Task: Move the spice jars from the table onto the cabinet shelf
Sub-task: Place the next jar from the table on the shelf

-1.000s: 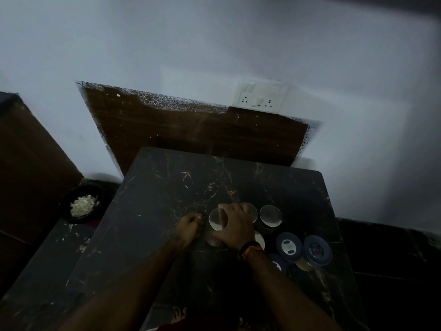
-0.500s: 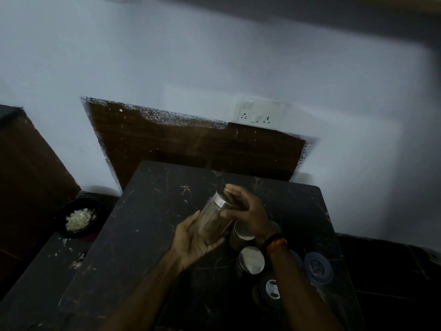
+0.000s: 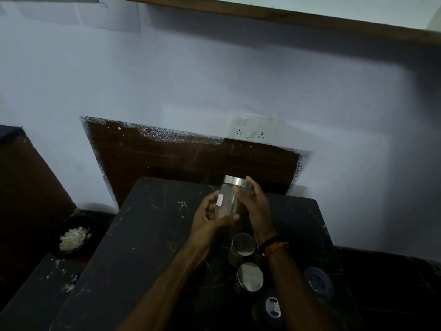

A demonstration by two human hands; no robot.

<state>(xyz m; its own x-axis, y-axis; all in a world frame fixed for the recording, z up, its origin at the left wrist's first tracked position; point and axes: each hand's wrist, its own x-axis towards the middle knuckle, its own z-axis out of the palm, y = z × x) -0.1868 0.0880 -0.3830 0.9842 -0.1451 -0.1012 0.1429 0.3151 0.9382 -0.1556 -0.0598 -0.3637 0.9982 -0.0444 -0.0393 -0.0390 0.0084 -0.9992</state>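
Observation:
A clear spice jar (image 3: 228, 199) with a steel lid and a white label is held upright above the dark table (image 3: 148, 235). My left hand (image 3: 207, 216) cups its base and left side. My right hand (image 3: 254, 203) grips its right side just under the lid. Two more steel-lidded jars (image 3: 243, 244) (image 3: 250, 277) stand on the table below my right wrist. Two blue-lidded jars (image 3: 318, 284) (image 3: 273, 306) stand nearer the front right. A brown wooden shelf edge (image 3: 286, 16) runs along the top of the view.
A dark bowl (image 3: 60, 235) of white chopped bits sits on a lower surface at left. A brown panel (image 3: 191, 161) and a white wall socket (image 3: 254, 130) are behind the table. A dark cabinet side (image 3: 26, 182) stands far left.
Both hands have lifted the jar off the table and turned it from tilted to upright. The view has tipped upward, bringing the shelf edge into sight.

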